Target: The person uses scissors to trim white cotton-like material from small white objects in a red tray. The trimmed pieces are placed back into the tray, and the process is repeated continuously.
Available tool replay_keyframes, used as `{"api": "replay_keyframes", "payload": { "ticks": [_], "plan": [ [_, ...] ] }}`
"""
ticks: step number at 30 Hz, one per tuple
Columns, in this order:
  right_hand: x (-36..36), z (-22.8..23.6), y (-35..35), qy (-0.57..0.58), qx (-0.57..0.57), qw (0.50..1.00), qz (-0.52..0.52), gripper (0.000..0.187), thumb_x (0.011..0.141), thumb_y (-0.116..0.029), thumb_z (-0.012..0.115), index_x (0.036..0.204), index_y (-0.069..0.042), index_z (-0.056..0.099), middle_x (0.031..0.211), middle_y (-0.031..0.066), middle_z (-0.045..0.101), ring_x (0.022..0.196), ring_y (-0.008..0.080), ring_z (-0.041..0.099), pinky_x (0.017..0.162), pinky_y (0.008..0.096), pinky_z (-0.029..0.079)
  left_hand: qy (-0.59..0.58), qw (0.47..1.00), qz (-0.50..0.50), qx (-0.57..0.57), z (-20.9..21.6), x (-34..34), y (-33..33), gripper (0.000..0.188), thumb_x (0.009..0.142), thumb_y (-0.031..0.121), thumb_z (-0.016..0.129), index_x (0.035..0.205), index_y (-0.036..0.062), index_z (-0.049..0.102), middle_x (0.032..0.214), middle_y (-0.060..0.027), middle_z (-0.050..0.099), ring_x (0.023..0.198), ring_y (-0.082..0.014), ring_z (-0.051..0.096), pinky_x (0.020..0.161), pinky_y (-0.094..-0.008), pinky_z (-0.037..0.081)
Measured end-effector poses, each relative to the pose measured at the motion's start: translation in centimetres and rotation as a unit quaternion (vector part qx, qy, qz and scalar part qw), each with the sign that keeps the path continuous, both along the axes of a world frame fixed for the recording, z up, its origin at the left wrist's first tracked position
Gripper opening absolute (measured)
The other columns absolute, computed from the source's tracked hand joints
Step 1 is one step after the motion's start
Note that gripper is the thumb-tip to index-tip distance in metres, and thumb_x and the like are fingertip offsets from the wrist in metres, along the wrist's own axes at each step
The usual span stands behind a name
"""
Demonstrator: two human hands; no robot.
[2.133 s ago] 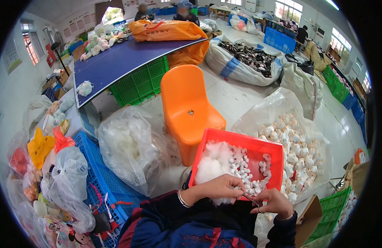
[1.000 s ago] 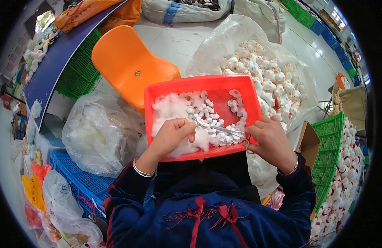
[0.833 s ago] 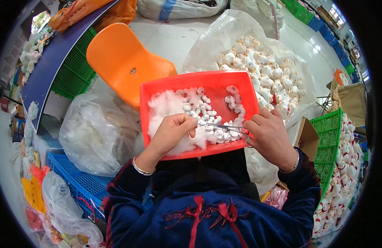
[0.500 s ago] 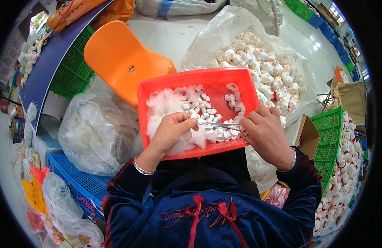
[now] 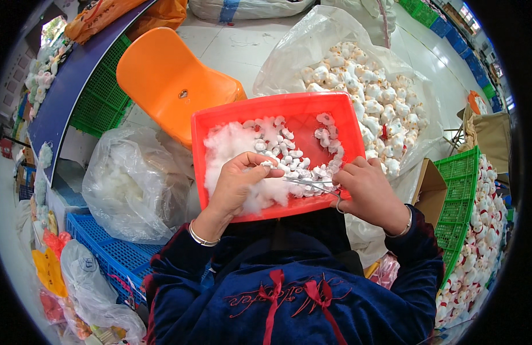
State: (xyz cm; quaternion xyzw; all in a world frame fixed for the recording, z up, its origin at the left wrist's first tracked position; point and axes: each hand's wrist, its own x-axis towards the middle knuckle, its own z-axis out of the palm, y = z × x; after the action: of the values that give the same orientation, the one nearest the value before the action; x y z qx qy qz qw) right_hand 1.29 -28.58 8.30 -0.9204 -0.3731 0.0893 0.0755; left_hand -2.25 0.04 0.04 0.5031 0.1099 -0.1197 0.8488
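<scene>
A red plastic tray (image 5: 277, 102) rests across my lap. At its left lies fluffy white stuffing (image 5: 225, 150), and small white stuffed fabric pieces (image 5: 294, 154) are strewn over its middle and right. My left hand (image 5: 238, 181) is closed over the stuffing, pinching a small white fabric piece (image 5: 269, 164) between thumb and fingertips. My right hand (image 5: 369, 190) grips the ring handles of slim metal forceps (image 5: 309, 183). Their tips point left, a little below and apart from the pinched piece. Whether the jaws are closed is too fine to tell.
Beyond the tray stands an orange chair (image 5: 174, 86). A clear bag of white stuffed shapes (image 5: 386, 103) lies at the far right. On the left are a clear bag of stuffing (image 5: 133, 184) and a blue crate (image 5: 116, 253); a green crate (image 5: 458, 201) stands right.
The forceps tips have come away from the white piece and dropped slightly right. My left hand keeps its pinch, raised a little.
</scene>
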Motion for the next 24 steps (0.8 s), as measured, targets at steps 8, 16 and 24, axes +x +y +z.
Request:
{"api": "replay_keyframes", "payload": {
  "ticks": [8, 16, 24],
  "plan": [
    [-0.3, -0.9, 1.5, 0.148, 0.16, 0.976, -0.028, 0.025, 0.076, -0.026, 0.086, 0.089, -0.008, 0.073, 0.076, 0.006, 0.066, 0.08, 0.0278, 0.064, 0.074, 0.0396, 0.046, -0.014, 0.996, 0.055, -0.066, 0.1, -0.6, -1.0, 0.013, 0.104, 0.011, 0.063, 0.103, -0.002, 0.065, 0.108, -0.0178, 0.074, 0.102, -0.0256, 0.074, 0.089, -0.0358, 0.06],
    [-0.6, -2.5, 2.2, 0.2, 0.211, 0.955, -0.058, 0.028, 0.078, -0.022, 0.084, 0.079, 0.0, 0.067, 0.067, 0.0158, 0.062, 0.063, 0.0339, 0.063, 0.06, 0.0424, 0.048, -0.038, 0.994, 0.052, -0.087, -0.1, -0.9, -1.6, 0.015, 0.106, 0.012, 0.057, 0.107, -0.0028, 0.061, 0.111, -0.0242, 0.072, 0.099, -0.0299, 0.072, 0.082, -0.0432, 0.063],
    [-0.9, -1.7, 2.2, 0.241, 0.196, 0.949, -0.057, 0.032, 0.079, -0.025, 0.086, 0.078, 0.0, 0.066, 0.067, 0.0162, 0.062, 0.062, 0.0339, 0.062, 0.06, 0.0417, 0.047, -0.08, 0.991, 0.102, -0.027, -0.6, -0.9, -1.8, 0.014, 0.106, 0.011, 0.061, 0.103, -0.0017, 0.065, 0.109, -0.0187, 0.075, 0.098, -0.0189, 0.071, 0.089, -0.0333, 0.057]
  ]
}}
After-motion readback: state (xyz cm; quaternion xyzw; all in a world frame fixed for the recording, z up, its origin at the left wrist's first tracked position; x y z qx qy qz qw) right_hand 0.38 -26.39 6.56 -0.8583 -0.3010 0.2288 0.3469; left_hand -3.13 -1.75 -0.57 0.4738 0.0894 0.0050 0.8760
